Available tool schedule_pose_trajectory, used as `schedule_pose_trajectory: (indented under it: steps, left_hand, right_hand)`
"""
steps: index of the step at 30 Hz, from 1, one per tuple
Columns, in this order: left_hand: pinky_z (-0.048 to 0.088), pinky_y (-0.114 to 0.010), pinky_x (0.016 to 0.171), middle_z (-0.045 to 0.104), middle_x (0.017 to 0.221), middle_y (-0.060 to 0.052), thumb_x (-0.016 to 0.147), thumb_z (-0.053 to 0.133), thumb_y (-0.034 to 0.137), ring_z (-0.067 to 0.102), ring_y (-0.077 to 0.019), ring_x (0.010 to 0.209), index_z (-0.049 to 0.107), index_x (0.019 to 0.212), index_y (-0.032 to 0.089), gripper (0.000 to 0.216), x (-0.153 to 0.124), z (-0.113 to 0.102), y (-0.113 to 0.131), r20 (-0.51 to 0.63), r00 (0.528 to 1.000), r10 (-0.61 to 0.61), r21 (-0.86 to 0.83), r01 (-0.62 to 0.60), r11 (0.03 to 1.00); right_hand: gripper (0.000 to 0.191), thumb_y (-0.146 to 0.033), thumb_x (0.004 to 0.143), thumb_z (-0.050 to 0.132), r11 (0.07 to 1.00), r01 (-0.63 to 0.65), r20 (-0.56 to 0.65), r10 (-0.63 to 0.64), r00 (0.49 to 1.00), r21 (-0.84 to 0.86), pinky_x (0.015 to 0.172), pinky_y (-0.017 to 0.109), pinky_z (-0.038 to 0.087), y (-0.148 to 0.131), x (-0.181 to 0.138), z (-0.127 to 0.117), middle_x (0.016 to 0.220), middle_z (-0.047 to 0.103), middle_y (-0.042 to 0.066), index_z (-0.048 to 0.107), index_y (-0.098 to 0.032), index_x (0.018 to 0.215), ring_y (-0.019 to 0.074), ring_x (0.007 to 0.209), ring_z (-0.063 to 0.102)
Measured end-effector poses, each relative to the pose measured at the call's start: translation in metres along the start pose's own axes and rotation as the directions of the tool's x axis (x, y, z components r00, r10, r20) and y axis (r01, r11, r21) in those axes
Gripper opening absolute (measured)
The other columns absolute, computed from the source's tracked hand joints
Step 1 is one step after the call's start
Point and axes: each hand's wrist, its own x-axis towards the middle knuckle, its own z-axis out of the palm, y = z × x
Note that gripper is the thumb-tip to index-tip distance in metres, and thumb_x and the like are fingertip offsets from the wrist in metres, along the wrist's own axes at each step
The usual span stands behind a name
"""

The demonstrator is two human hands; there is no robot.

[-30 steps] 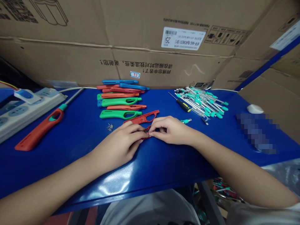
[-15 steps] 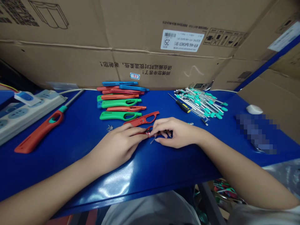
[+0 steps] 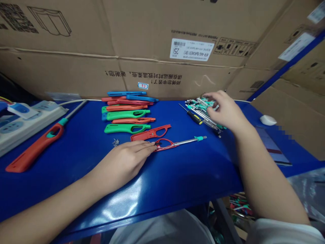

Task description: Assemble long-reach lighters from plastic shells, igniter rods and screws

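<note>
My left hand [image 3: 127, 161] lies flat on the blue table [image 3: 177, 173], fingers stretched out, its fingertips pressing the rear of a red lighter half-shell [image 3: 166, 144] with a metal tube and teal tip [image 3: 190, 140] sticking out to the right. Another red half-shell [image 3: 150, 133] lies just behind it. My right hand [image 3: 223, 110] reaches to the back right and rests on a pile of metal tubes with teal tips [image 3: 203, 108], fingers curled down into it; what they hold is hidden.
A stack of green, red and blue lighter shells [image 3: 127, 110] sits at the back centre. A finished red lighter [image 3: 38, 145] and a power strip [image 3: 22, 118] lie left. A yellow-handled screwdriver [image 3: 194, 117], tiny screws [image 3: 116, 142] and cardboard boxes [image 3: 152, 47] behind.
My right hand has left the red shell and moved back right onto the tube pile. The shell with its tube now lies uncovered. My left hand stays on its rear end.
</note>
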Motion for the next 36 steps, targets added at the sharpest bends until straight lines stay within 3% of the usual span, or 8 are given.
schedule_pose_trajectory:
  steps: [4, 8, 11, 16, 21, 28, 31, 36]
  left_hand:
    - [0.059, -0.044, 0.101, 0.071, 0.134, -0.006, 0.099, 0.047, 0.013, 0.069, -0.0256, 0.12, 0.064, 0.138, 0.023, 0.043, 0.0, -0.001, -0.001, 0.048, 0.999, -0.001, 0.008, 0.001, 1.0]
    - [0.057, -0.044, 0.103, 0.069, 0.138, -0.004, 0.097, 0.046, 0.01, 0.066, -0.0259, 0.124, 0.06, 0.143, 0.029, 0.051, -0.001, -0.003, -0.002, 0.081, 0.997, 0.016, 0.035, -0.019, 0.999]
    - [0.057, -0.047, 0.104, 0.067, 0.14, -0.003, 0.095, 0.045, 0.007, 0.063, -0.0274, 0.126, 0.059, 0.145, 0.027, 0.056, -0.001, -0.003, -0.002, 0.105, 0.994, 0.035, 0.058, -0.041, 0.997]
    - [0.055, -0.047, 0.106, 0.065, 0.143, -0.002, 0.091, 0.044, 0.003, 0.06, -0.0272, 0.129, 0.057, 0.147, 0.028, 0.062, -0.002, -0.003, -0.002, 0.126, 0.991, 0.046, 0.061, -0.054, 0.997]
    - [0.056, -0.048, 0.103, 0.066, 0.142, -0.003, 0.092, 0.044, 0.003, 0.059, -0.0285, 0.128, 0.056, 0.147, 0.032, 0.064, -0.002, -0.003, -0.003, 0.134, 0.99, 0.037, 0.061, -0.046, 0.997]
    - [0.054, -0.052, 0.104, 0.062, 0.146, -0.004, 0.089, 0.047, 0.002, 0.055, -0.0311, 0.132, 0.054, 0.148, 0.034, 0.067, -0.004, 0.002, -0.005, 0.137, 0.989, 0.061, 0.063, -0.071, 0.996]
    - [0.055, -0.051, 0.103, 0.062, 0.146, -0.005, 0.088, 0.048, 0.002, 0.056, -0.0319, 0.132, 0.056, 0.147, 0.032, 0.066, -0.003, -0.001, -0.003, 0.178, 0.982, 0.063, 0.081, -0.079, 0.994]
    - [0.056, -0.052, 0.101, 0.06, 0.148, -0.007, 0.09, 0.048, 0.004, 0.058, -0.0339, 0.13, 0.058, 0.146, 0.027, 0.061, 0.001, -0.008, -0.002, 0.208, 0.975, 0.083, 0.085, -0.102, 0.991]
  right_hand:
    - [0.023, -0.02, 0.077, 0.059, 0.986, -0.126, 0.152, 0.142, 0.978, -0.109, 0.075, 0.038, 0.049, 0.034, 0.005, -0.004, 0.09, 0.07, 0.01, 0.075, -0.017, 0.094, 0.0239, 0.074, 0.062]
    - [0.018, -0.022, 0.076, 0.064, 0.986, -0.094, 0.261, 0.127, 0.957, -0.136, 0.071, 0.036, 0.049, 0.04, 0.005, 0.004, 0.08, 0.068, 0.007, 0.075, -0.019, 0.09, 0.0233, 0.074, 0.063]
    - [0.022, -0.021, 0.076, 0.064, 0.969, -0.102, 0.229, 0.155, 0.961, -0.227, 0.076, 0.038, 0.05, 0.04, 0.004, 0.011, 0.09, 0.067, 0.01, 0.075, -0.019, 0.094, 0.027, 0.086, 0.063]
    - [0.032, -0.024, 0.077, 0.066, 0.926, -0.257, 0.083, 0.29, 0.954, -0.277, 0.085, 0.044, 0.052, 0.048, 0.004, 0.018, 0.104, 0.061, 0.014, 0.074, -0.018, 0.107, 0.0316, 0.097, 0.062]
    - [0.025, -0.025, 0.075, 0.07, 0.903, -0.307, 0.146, 0.362, 0.921, -0.299, 0.086, 0.045, 0.052, 0.057, 0.005, 0.025, 0.101, 0.058, 0.012, 0.075, -0.02, 0.098, 0.0298, 0.094, 0.061]
    - [0.012, -0.018, 0.069, 0.069, 0.928, -0.273, 0.089, 0.303, 0.949, -0.252, 0.081, 0.04, 0.051, 0.061, 0.005, 0.026, 0.094, 0.061, 0.011, 0.068, -0.019, 0.081, 0.0267, 0.087, 0.06]
    - [0.013, -0.015, 0.07, 0.064, 0.949, -0.276, 0.038, 0.285, 0.958, -0.152, 0.076, 0.037, 0.05, 0.051, 0.007, 0.019, 0.088, 0.065, 0.009, 0.064, -0.019, 0.082, 0.0233, 0.078, 0.06]
    - [0.013, -0.02, 0.072, 0.063, 0.928, -0.269, 0.053, 0.265, 0.963, 0.258, 0.067, 0.031, 0.046, 0.014, 0.007, 0.017, 0.077, 0.061, 0.003, 0.058, -0.02, 0.084, 0.0165, 0.066, 0.053]
